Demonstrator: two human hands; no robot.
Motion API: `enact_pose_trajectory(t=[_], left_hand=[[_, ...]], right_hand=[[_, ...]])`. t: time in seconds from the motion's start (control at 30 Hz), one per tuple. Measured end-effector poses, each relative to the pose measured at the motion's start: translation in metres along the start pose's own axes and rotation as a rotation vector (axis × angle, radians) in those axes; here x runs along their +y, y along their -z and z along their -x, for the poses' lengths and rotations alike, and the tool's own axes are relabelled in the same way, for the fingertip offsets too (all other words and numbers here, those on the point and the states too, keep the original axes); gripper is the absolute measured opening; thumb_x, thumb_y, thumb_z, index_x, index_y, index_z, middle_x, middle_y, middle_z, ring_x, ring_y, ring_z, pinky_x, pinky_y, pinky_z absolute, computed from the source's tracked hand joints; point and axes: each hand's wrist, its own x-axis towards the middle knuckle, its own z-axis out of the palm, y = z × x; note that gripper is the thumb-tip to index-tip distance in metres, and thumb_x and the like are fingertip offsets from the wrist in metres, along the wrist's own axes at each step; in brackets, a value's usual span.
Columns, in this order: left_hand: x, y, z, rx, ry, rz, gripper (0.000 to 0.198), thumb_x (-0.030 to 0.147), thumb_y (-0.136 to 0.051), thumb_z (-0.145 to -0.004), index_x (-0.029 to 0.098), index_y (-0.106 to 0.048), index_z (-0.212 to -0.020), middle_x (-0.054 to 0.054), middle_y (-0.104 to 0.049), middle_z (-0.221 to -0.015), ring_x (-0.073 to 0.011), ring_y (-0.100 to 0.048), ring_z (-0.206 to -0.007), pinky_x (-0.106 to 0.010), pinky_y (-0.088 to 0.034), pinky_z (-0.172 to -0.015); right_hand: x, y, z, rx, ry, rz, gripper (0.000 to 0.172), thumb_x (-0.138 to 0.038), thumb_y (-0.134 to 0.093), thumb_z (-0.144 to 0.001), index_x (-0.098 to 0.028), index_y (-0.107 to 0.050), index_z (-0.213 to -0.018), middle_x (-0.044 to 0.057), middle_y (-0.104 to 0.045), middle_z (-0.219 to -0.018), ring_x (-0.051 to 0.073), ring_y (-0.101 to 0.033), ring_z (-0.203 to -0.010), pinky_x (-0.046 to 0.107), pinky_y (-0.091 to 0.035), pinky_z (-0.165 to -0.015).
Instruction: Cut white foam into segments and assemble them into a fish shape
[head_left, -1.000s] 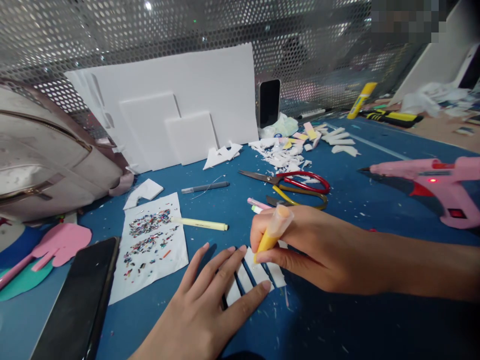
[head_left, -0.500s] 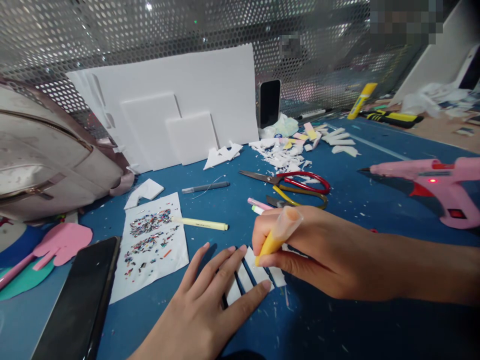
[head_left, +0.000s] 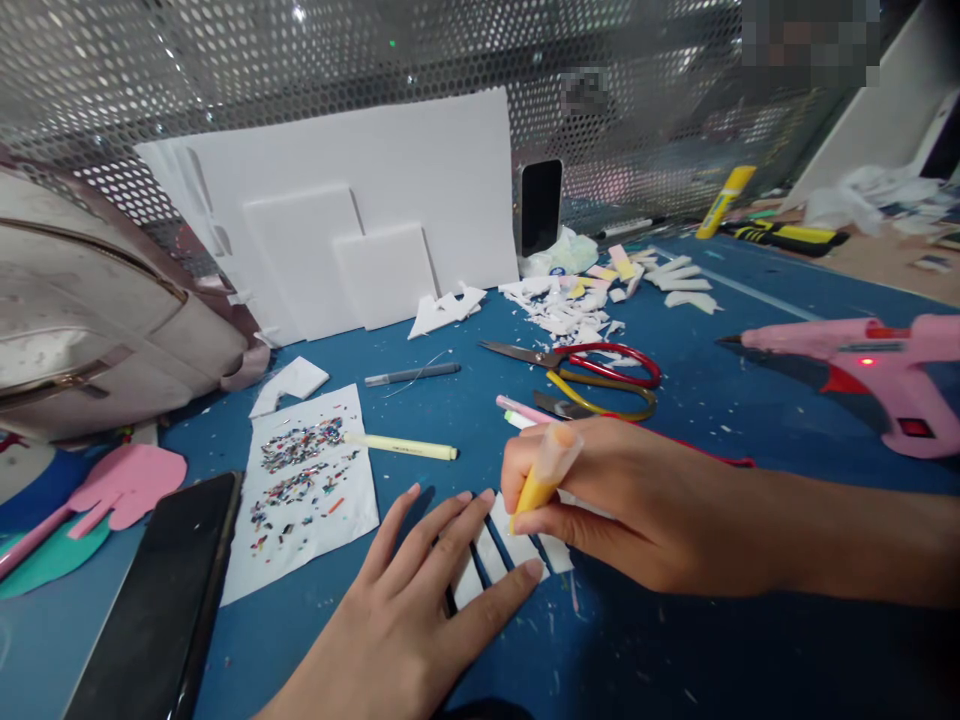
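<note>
My right hand point(head_left: 607, 500) grips a yellow marker point(head_left: 544, 475) with a translucent upper barrel, its tip pointing down at the white strips. My left hand point(head_left: 420, 590) lies flat with fingers spread, fingertips and thumb resting on several narrow white strips point(head_left: 517, 540) set side by side on the blue table. The right hand partly covers the strips on that side. Just beyond it are a pink pen point(head_left: 517, 406) and scissors with red handles point(head_left: 570, 362). A second, yellow-handled pair of scissors point(head_left: 600, 395) lies close by, partly hidden.
White paper with colourful bits point(head_left: 300, 540) lies left, a pale yellow pen point(head_left: 412, 447) across its edge. Nearby are a black phone point(head_left: 157, 600) and a bag point(head_left: 112, 310). White boards point(head_left: 450, 170) stand behind. Scraps point(head_left: 562, 310) and a pink glue gun point(head_left: 862, 360) sit right.
The marker's upper end has swung left, and my right hand has shifted slightly with it. More of a red strip shows behind the right wrist. My left hand stays in place.
</note>
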Motion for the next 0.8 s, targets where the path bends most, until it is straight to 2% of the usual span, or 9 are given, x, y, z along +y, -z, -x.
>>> enact_pose_trajectory(t=[0.17,0.33,0.8], left_hand=[[-0.0006,-0.0008,0.0002,0.018,0.001,-0.025,0.066,0.062,-0.035,-0.099,0.031,-0.023,-0.156,-0.015,-0.04,-0.154,-0.0327,-0.035,-0.142,-0.058,-0.024,-0.115],[-0.0016,-0.0005,-0.0001,0.005,-0.016,-0.042,0.078,0.075,-0.022,-0.093,0.03,-0.021,-0.156,-0.018,-0.038,-0.154,-0.0338,-0.031,-0.143,-0.059,-0.025,-0.113],[-0.0005,-0.0008,0.0005,0.012,0.014,0.02,0.066,0.063,-0.036,-0.098,0.032,-0.024,-0.155,-0.015,-0.039,-0.154,-0.0346,-0.04,-0.138,-0.059,-0.027,-0.113]], right_hand=[[0.0033,-0.0002,-0.0002,-0.009,-0.026,0.017,0.016,-0.026,-0.044,-0.103,-0.017,-0.052,-0.092,0.004,-0.062,-0.091,0.016,-0.057,-0.082,0.03,-0.04,-0.083],[0.0074,-0.0019,-0.0013,-0.03,-0.054,0.038,0.021,-0.028,-0.044,-0.104,-0.017,-0.054,-0.089,0.003,-0.062,-0.091,0.016,-0.056,-0.081,0.03,-0.04,-0.081],[0.009,-0.0065,-0.0032,-0.055,-0.091,0.05,0.026,-0.03,-0.045,-0.103,-0.015,-0.059,-0.087,0.007,-0.063,-0.093,0.019,-0.058,-0.083,0.031,-0.042,-0.079]])
